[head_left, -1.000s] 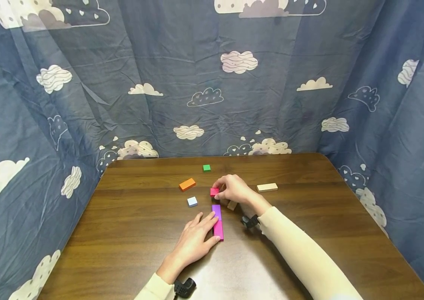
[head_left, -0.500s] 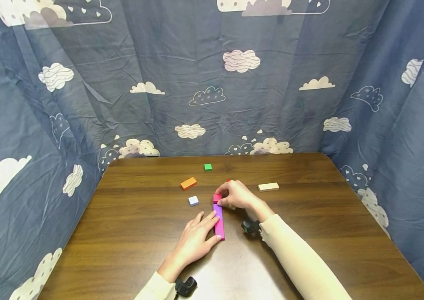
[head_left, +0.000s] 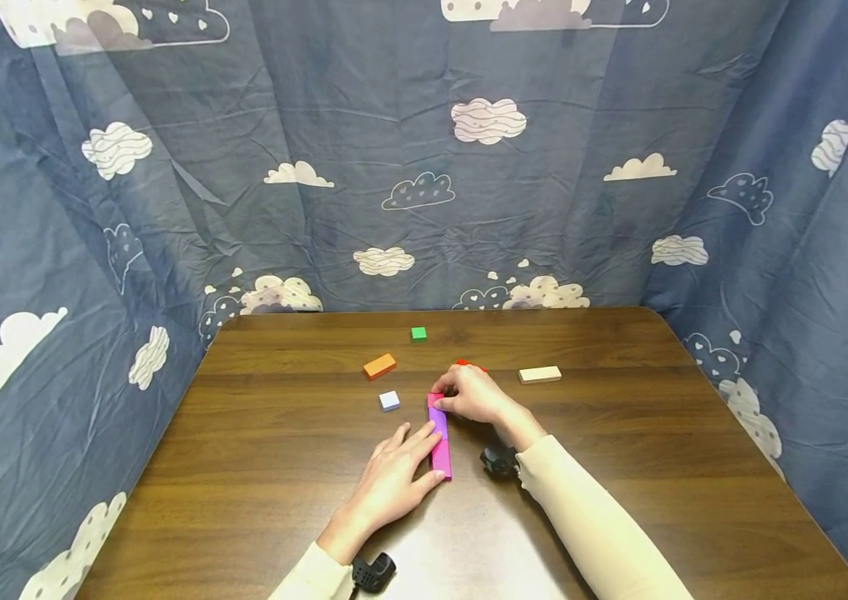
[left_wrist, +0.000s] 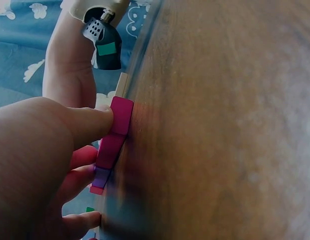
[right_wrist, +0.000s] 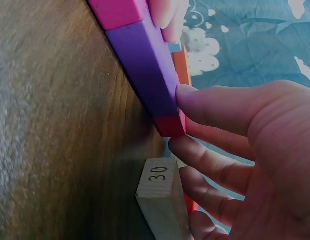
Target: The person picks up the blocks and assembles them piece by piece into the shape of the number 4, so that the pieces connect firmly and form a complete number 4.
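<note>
Three blocks end to end under both hands: magenta block (head_left: 441, 462), purple block (head_left: 438, 424), small pink-red block (head_left: 434, 400) at the far end. Left hand (head_left: 396, 472) with fingers spread and nearly straight, touching the row; thumb against the magenta block, clearest from the left wrist. Right hand (head_left: 476, 398) with thumb and forefinger pinching the pink-red block. Visible only from the right wrist: wooden block (right_wrist: 161, 192) stamped "30", close beside those fingers. Brown wood-grain table (head_left: 258, 475), pale glare nearby; blue cloud-print curtain (head_left: 363, 75) behind.
</note>
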The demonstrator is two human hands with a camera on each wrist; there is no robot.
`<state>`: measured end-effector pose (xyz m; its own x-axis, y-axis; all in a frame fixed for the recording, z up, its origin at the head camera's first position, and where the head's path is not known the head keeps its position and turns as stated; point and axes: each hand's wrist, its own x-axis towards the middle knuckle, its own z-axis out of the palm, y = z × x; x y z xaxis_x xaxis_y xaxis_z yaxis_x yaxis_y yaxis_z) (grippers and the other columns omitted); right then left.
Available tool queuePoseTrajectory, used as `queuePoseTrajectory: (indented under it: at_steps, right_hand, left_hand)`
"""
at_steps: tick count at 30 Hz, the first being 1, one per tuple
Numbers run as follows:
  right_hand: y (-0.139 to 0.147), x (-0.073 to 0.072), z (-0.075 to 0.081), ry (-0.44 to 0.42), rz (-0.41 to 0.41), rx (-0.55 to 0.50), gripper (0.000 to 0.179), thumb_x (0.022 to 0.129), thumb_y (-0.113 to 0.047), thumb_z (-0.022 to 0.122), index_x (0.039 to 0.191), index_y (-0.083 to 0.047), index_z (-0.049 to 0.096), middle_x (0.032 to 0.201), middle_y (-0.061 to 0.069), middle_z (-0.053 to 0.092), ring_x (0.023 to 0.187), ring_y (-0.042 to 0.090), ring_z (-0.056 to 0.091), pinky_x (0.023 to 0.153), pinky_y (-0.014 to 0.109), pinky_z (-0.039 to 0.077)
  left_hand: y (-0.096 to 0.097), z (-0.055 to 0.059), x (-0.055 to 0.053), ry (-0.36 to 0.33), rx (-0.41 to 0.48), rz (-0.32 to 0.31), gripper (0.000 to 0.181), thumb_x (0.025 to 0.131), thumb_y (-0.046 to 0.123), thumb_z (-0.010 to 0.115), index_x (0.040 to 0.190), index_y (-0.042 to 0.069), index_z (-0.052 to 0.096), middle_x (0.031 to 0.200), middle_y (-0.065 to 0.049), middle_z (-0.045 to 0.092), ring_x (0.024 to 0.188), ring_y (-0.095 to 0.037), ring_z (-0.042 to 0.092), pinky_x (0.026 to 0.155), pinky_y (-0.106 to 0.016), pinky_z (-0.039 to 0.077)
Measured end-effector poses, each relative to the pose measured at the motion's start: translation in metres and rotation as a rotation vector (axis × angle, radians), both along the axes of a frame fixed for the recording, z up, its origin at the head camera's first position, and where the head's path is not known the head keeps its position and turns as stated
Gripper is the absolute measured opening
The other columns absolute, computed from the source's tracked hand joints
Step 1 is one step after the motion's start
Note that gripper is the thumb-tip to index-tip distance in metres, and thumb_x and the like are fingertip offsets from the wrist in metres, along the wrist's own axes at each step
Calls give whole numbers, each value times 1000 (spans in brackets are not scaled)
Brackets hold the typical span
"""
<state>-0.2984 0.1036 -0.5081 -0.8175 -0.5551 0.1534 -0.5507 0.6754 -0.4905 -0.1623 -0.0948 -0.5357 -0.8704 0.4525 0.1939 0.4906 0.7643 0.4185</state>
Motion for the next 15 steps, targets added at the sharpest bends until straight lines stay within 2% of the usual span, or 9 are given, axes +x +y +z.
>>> queuePoseTrajectory:
  at_steps: [15]
  right_hand:
    - [0,-1,0,-9,-41,-1,11,83,-21,83,93,-22,78,74,-11,62,72,8,55,68,33,46]
  left_hand:
    - [0,1,0,-17,14,5,59,96,43,65,149,19,52,157,0,41,144,-39,34,111,-61,30]
